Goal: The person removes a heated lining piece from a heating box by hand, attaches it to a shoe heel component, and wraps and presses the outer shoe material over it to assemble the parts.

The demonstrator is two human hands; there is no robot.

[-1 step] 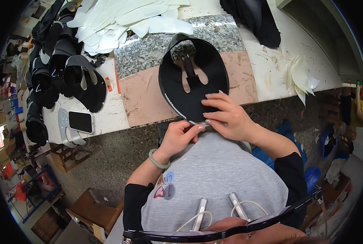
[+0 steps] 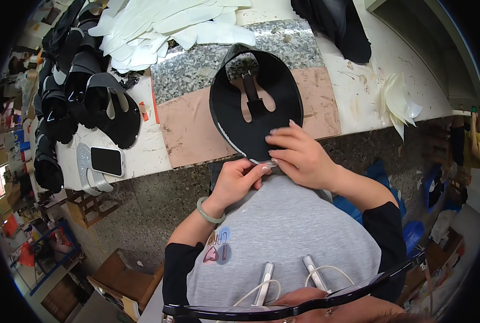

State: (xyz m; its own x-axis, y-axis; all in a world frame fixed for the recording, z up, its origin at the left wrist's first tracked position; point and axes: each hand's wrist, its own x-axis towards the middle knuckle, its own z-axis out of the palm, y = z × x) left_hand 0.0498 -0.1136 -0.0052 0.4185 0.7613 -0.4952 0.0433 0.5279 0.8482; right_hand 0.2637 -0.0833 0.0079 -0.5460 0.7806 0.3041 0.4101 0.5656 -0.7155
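Note:
A black, rounded shoe-upper piece (image 2: 256,102) with cut-outs and a centre strap lies partly over a pinkish-brown mat (image 2: 189,129) at the table's near edge. Both hands grip the piece at its near edge, by a pale trim strip. My left hand (image 2: 240,180), with a green bangle on the wrist, pinches the edge from below. My right hand (image 2: 299,153) lies on top of the piece, its fingers pressed along the same edge. The two hands touch each other.
A speckled stone slab (image 2: 197,67) lies behind the mat. Several black uppers (image 2: 84,97) are piled at the left, white cut pieces (image 2: 159,24) at the back, a phone (image 2: 106,160) near the table's edge, pale pieces (image 2: 401,105) at the right, and dark cloth (image 2: 336,24) at the back.

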